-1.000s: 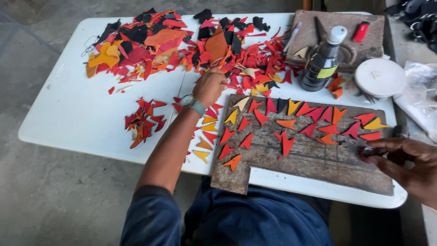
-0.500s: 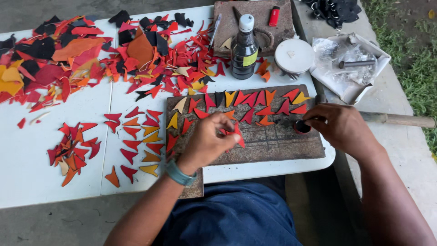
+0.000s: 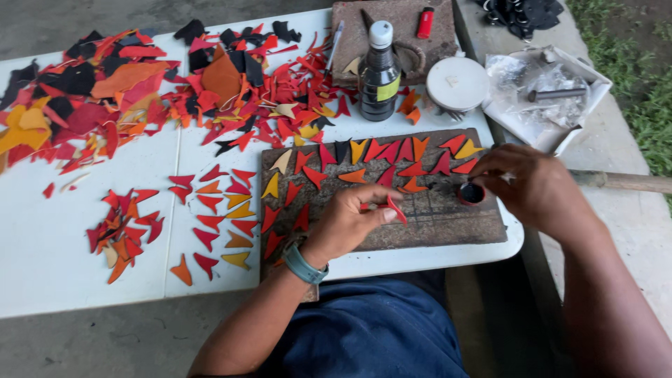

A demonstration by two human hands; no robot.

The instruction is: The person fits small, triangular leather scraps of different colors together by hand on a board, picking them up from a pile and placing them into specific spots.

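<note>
My left hand pinches a small red leather piece over the dark work board. The board carries rows of red, orange and yellow cut shapes. My right hand rests at the board's right end, fingers around a small red cap holding dark liquid. Whether that hand also holds a tool is hidden.
A dark bottle, a white round lid and a red lighter sit behind the board. Leather scraps are heaped across the white table. Cut shapes lie left of the board. A plastic-lined box stands far right.
My left hand came back from the scrap pile with a red piece and now holds it over the board. My right hand stays by the small cap.
</note>
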